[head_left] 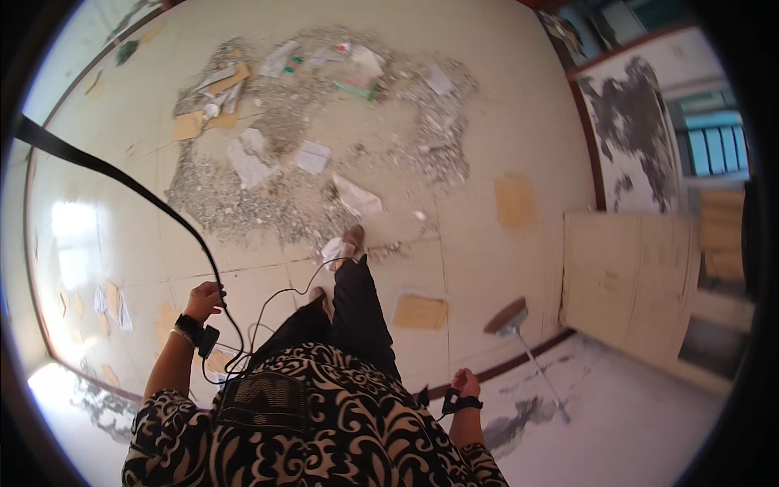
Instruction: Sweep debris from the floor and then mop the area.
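My left hand [204, 300] hangs out to the left over the tiled floor, its fingers loosely bent and a little apart. A black cable [182, 213] passes right by its fingertips; I see no grip on it. Beside my right hip is my right hand [465, 382], curled in, with nothing showing in it. Both wrists wear black straps with small devices. Nearest the right hand is a broom [509, 318] with a brown head on the floor and a pale handle slanting against the white wall. One shoe [354, 236] touches the edge of a debris heap.
Grey rubble [235, 207] spreads ahead in a ring, mixed with papers [313, 157], brown cardboard [188, 126] and a green-edged piece [355, 89]. Flat brown sheets [420, 312] lie nearer. A pale cabinet [604, 276] stands at the right, below a stained wall [633, 130].
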Action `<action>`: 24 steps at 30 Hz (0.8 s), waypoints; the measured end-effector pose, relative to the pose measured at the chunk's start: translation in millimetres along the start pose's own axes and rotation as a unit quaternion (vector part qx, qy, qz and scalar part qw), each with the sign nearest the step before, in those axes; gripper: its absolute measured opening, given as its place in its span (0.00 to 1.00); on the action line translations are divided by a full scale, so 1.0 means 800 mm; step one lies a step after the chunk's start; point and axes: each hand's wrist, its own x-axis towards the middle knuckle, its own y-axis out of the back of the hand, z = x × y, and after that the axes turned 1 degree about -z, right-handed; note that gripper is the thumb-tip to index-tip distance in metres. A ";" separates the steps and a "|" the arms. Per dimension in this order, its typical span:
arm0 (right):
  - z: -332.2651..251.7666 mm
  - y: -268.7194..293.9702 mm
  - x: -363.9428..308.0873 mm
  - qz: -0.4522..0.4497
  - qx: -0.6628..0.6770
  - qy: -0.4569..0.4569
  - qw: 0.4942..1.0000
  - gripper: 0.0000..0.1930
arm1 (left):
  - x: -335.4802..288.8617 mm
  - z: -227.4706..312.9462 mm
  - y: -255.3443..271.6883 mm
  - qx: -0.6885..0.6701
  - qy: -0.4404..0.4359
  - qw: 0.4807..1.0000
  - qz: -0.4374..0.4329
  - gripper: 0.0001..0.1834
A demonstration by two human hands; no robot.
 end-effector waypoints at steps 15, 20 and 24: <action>0.120 0.138 -0.116 0.073 0.090 0.011 0.993 0.06 | -0.064 -0.049 -0.089 0.160 0.024 0.984 -0.079 0.14; 0.111 0.202 -0.108 0.066 0.110 0.049 0.990 0.06 | -0.098 -0.029 -0.155 0.183 0.022 0.980 -0.079 0.13; 0.118 0.299 -0.079 0.088 0.115 0.067 0.987 0.07 | -0.121 -0.054 -0.230 0.219 0.057 0.973 -0.056 0.12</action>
